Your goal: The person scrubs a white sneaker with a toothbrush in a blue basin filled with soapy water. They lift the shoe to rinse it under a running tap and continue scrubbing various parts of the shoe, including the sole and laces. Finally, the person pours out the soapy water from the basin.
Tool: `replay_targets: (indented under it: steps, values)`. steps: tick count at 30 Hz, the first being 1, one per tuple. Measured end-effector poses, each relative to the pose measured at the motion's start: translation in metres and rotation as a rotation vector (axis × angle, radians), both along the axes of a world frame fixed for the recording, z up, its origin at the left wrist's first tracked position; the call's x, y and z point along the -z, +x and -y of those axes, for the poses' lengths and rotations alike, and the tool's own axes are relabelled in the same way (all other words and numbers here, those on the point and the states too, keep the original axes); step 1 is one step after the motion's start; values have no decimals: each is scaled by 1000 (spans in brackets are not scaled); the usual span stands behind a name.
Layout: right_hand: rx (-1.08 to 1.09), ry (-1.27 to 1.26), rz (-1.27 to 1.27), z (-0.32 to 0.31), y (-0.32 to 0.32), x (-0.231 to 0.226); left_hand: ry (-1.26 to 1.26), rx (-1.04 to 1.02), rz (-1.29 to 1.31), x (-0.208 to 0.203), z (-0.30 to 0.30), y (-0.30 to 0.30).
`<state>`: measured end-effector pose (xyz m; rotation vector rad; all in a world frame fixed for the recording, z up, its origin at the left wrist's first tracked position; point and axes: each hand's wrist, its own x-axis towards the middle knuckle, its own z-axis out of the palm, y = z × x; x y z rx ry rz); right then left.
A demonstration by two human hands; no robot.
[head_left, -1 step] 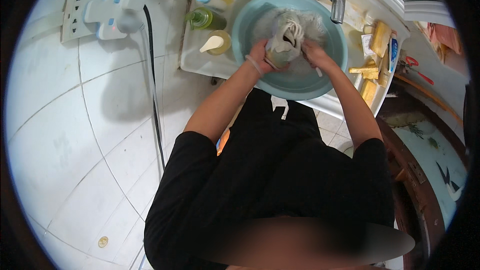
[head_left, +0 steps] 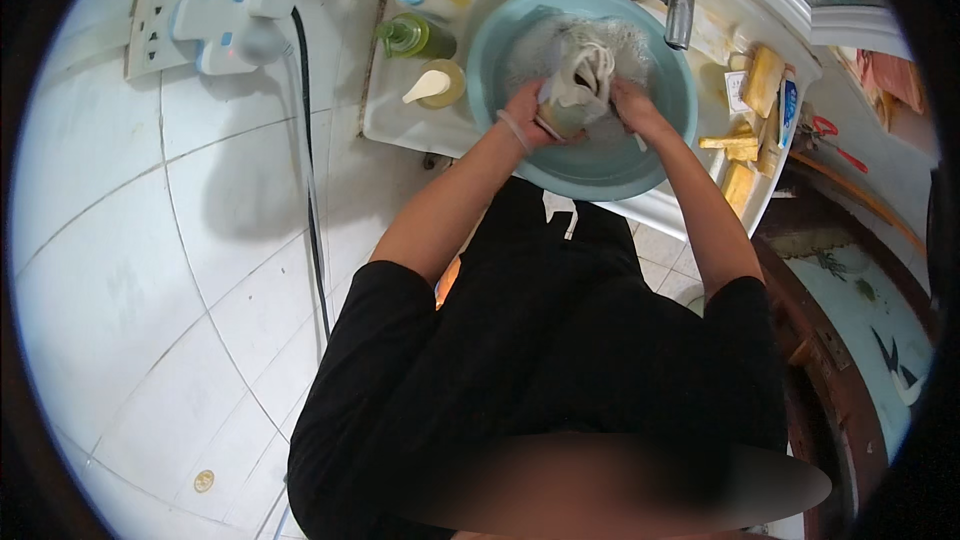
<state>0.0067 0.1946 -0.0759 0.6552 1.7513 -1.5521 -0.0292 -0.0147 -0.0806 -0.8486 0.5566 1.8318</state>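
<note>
Head view: basin [head_left: 600, 183], your 12 o'clock
Left hand [head_left: 526, 112]: fingers clamped on shoe [head_left: 568, 105]
Right hand [head_left: 634, 107]: shoe's 3 o'clock, can't tell fingers

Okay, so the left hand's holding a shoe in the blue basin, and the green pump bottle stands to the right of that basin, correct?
Not quite: in the head view, the green pump bottle stands to the left of the blue basin. The left hand is indeed holding a shoe there.

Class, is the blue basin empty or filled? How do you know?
Not empty: foamy water shows inside the basin, beyond the pale shoe. Depth cannot be told.
</note>
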Motion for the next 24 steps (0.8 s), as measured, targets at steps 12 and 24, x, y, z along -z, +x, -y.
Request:
replay_targets:
  steps: [12,24]
  values:
    - [261,42,-90,24,15,6,-801,113,-868,-83,60,63]
    - [123,227,-87,9,23,46,-1609,-377,-1369,-3,92,-2]
